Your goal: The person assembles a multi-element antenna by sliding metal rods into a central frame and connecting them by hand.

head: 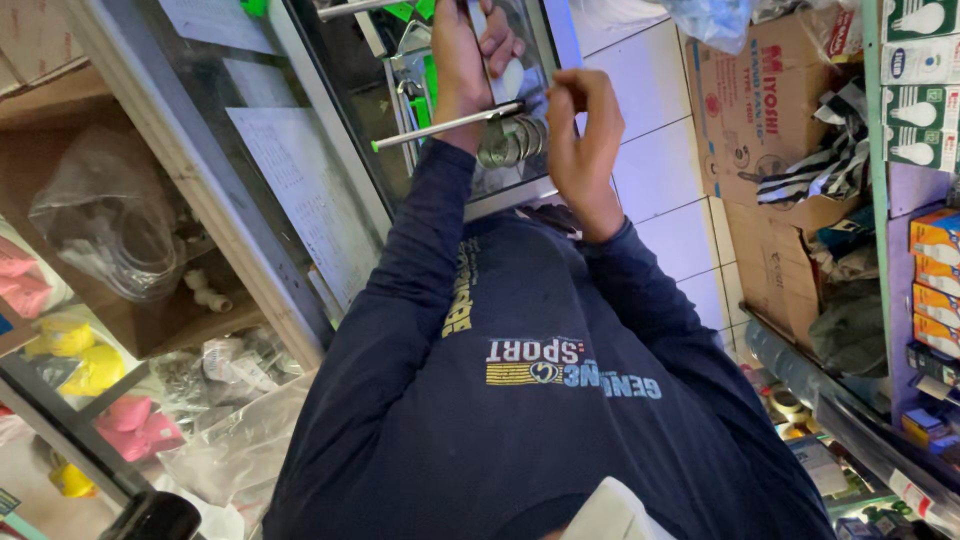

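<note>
My left hand (468, 55) reaches forward over a glass-topped counter (330, 190), its fingers closed around a small pale flat object (507, 78). A thin metal rod with a green tip (440, 126) runs below that wrist. Several metal rings (512, 141) hang bunched on the rod. My right hand (583, 125) is beside them, thumb and fingers pinched at the rod's right end just above the rings. Both arms are in dark blue sleeves. What lies under the left palm is hidden.
A glass display case (150, 300) on the left holds clear plastic bags, white pipe fittings and yellow and pink items. Cardboard boxes (760, 110) and shelves of bulb boxes (920, 90) stand on the right. White floor tiles (660, 160) show between them.
</note>
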